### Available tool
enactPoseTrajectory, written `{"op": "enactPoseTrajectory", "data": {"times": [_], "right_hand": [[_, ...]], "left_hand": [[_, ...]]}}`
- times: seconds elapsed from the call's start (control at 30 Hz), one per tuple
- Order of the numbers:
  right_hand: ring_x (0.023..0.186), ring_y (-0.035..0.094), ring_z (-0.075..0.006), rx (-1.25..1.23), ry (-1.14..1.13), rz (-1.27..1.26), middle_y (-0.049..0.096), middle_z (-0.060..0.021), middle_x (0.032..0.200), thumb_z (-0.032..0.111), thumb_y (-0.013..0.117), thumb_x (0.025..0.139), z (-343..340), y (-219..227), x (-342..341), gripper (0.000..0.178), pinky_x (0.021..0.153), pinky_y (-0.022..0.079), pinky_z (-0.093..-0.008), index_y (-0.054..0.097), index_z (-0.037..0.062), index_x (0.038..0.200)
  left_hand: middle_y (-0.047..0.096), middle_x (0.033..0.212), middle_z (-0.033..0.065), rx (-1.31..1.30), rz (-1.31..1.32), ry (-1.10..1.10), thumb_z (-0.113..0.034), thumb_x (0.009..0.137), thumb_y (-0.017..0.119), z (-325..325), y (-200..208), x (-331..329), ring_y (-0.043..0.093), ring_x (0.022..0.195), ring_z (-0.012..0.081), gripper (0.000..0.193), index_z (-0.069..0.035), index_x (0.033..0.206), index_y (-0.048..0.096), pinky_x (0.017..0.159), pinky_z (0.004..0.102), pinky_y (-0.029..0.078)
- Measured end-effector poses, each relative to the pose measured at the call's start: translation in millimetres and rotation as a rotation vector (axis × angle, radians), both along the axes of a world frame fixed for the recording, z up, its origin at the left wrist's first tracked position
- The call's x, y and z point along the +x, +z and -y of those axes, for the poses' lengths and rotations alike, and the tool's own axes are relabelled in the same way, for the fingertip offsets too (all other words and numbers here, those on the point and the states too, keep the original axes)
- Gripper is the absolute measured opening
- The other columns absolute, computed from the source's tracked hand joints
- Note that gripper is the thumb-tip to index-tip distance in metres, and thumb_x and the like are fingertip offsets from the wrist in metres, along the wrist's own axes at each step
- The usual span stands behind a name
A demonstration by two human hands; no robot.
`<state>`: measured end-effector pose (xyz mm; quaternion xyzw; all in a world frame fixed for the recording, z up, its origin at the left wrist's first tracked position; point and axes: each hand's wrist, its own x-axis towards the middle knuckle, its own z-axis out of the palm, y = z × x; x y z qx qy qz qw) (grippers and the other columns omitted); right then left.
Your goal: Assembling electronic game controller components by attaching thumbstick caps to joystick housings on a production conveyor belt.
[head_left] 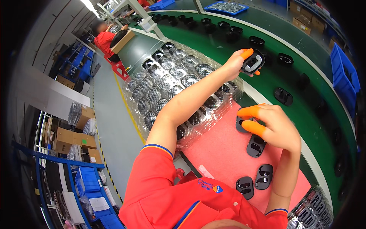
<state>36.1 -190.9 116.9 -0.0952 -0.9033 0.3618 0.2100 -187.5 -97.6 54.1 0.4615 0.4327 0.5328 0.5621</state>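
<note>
My left hand (237, 65), with an orange finger cot, reaches out over the near edge of the green conveyor. A rounded black plastic part (253, 62) with a shiny raised outline is gripped in it. Closer in, my right hand (275, 126) wears orange cots on the thumb and a finger. They close on an oval black plastic part (241, 125) above the pink mat (213, 149), partly covering it. Beside that hand lies a similar black oval part (256, 145). Nearer to me are two more, one piece (264, 176) and another piece (244, 187), each with two raised bars.
Clear plastic trays (173, 76) holding round black mesh parts lie left of the mat. Black parts sit spaced along the green conveyor (305, 110). Another filled tray (312, 210) is at lower right, a blue bin (345, 72) far right. A person in red (105, 40) sits far left.
</note>
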Motion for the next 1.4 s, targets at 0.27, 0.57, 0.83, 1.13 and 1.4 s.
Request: {"op": "enactPoseTrajectory", "data": {"times": [0.27,0.57,0.83,1.13,1.4], "right_hand": [[0.078,0.061,-0.0356,0.218,-0.296,0.406,0.063,-0.0205,0.085,0.017,0.065,0.077,-12.5,-40.0,-12.9,0.03,0.072,0.048,-0.0423,0.065,-0.0001,0.101],[0.081,0.062,-0.0358,0.078,-0.43,0.518,0.064,-0.0207,0.088,0.02,0.061,0.08,-50.3,-55.9,4.5,0.026,0.073,0.049,-0.0425,0.065,0.0044,0.1],[0.108,0.052,-0.0343,0.306,-1.023,0.288,0.054,-0.016,0.12,0.012,0.064,0.077,-90.2,-112.2,90.0,0.029,0.087,0.045,-0.041,0.063,0.0037,0.105],[0.108,0.053,-0.0337,0.061,-0.953,0.364,0.054,-0.0201,0.12,0.016,0.069,0.073,-97.6,-116.0,98.5,0.038,0.089,0.044,-0.0383,0.06,0.0001,0.106],[0.075,0.061,-0.0271,-0.047,-1.158,0.104,0.061,-0.0157,0.093,0.005,0.067,0.072,-106.5,-119.8,103.1,0.042,0.067,0.051,-0.0357,0.052,0.0008,0.111]], "left_hand": [[0.066,0.09,0.0161,-0.01,-0.008,-0.008,-0.032,0.098,0.034,1.3,-0.6,1.7,0.068,0.074,0.0272,0.035,-0.003,0.106,0.053,0.053,0.0315,0.054],[0.067,0.091,0.0137,-0.058,-0.033,0.048,-0.037,0.097,0.036,5.0,1.3,-7.5,0.068,0.074,0.0234,0.04,-0.003,0.107,0.056,0.058,0.0306,0.053],[0.064,0.101,0.0214,-0.107,0.083,-0.107,-0.038,0.099,0.021,-6.5,8.8,3.1,0.065,0.089,0.0305,0.055,0.004,0.12,0.049,0.07,0.0359,0.055],[0.057,0.111,0.0224,-0.278,0.178,-0.28,-0.032,0.094,0.028,-16.7,10.8,64.2,0.059,0.099,0.0369,0.05,0.006,0.121,0.044,0.081,0.0473,0.051],[0.057,0.099,0.0156,-0.278,0.179,-0.31,-0.022,0.088,0.049,-24.9,-5.0,101.2,0.061,0.088,0.0305,0.03,-0.002,0.111,0.049,0.079,0.0495,0.051]]}}
